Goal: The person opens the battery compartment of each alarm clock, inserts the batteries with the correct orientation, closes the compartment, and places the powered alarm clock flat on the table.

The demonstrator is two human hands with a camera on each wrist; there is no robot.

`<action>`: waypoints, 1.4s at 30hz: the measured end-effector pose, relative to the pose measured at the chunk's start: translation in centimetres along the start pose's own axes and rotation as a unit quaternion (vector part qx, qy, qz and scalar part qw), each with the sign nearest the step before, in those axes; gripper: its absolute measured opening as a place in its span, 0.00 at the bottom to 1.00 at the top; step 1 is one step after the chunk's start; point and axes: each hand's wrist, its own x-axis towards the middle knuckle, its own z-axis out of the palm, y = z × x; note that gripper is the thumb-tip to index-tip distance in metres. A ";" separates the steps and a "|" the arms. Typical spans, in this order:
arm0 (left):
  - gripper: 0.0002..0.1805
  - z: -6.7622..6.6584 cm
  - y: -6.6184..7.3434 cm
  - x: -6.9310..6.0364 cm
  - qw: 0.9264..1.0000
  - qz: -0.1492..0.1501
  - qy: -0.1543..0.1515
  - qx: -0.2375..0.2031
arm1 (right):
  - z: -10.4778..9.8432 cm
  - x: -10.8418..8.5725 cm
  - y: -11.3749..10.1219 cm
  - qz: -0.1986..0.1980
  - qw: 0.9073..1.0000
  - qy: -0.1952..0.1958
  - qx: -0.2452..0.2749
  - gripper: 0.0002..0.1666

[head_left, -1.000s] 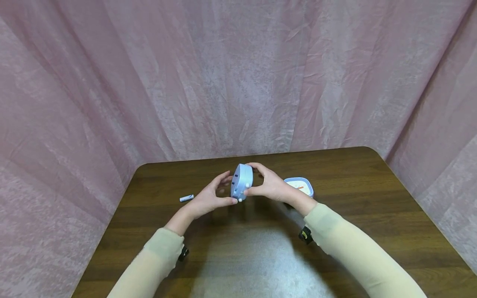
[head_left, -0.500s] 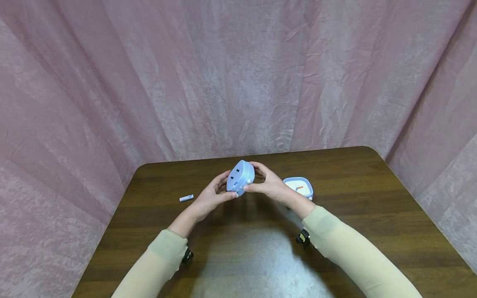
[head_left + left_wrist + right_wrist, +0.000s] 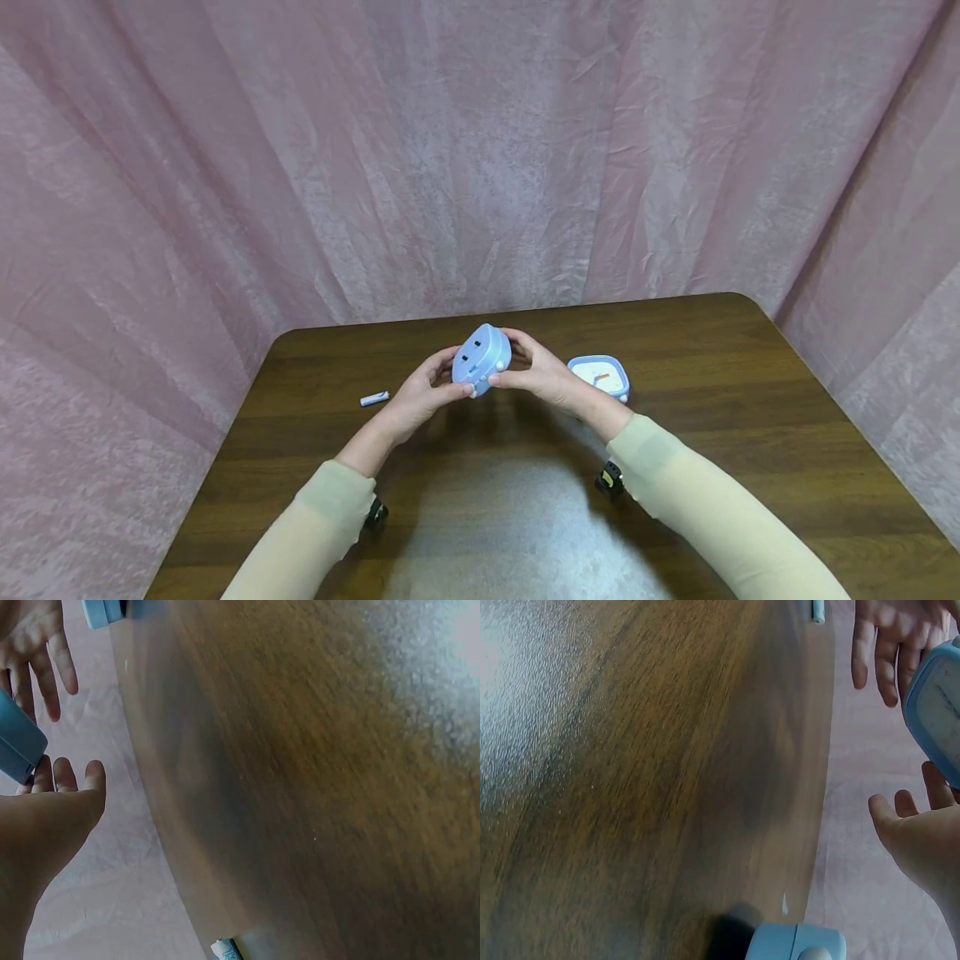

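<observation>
Blue clock [image 3: 480, 360] held above the worktop [image 3: 720, 425]. Left hand [image 3: 414, 403] and right hand [image 3: 546, 375]: each grip partly closed, thumb and fingers holding its sides. Second clock [image 3: 600, 376] lies right; small pale cylinder [image 3: 373, 399] lies left.

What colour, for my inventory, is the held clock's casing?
The casing is light blue, clearest in head view.
</observation>
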 end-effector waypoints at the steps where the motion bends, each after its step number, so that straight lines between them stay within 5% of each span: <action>1: 0.42 -0.1 0.0 0.0 1.000 0.001 0.002 0.003 | 0.0 0.0 0.0 0.000 1.000 -0.002 -0.003 0.50; 13: 0.43 -0.6 0.6 0.1 1.000 0.021 0.000 0.009 | -0.3 -0.1 -0.6 -0.008 0.998 -0.025 -0.057 0.62; 22: 0.42 -1.5 0.7 0.1 0.995 0.038 0.012 0.093 | -0.5 -0.1 -1.7 -0.026 0.981 -0.006 -0.192 0.61; 28: 0.44 -2.0 0.8 0.0 0.987 0.048 0.023 0.149 | -0.6 0.1 -1.8 -0.039 0.965 -0.009 -0.260 0.62; 42: 0.49 -1.8 1.4 -0.2 0.963 0.043 0.016 0.265 | -0.5 -0.1 -1.5 -0.021 0.949 -0.018 -0.313 0.62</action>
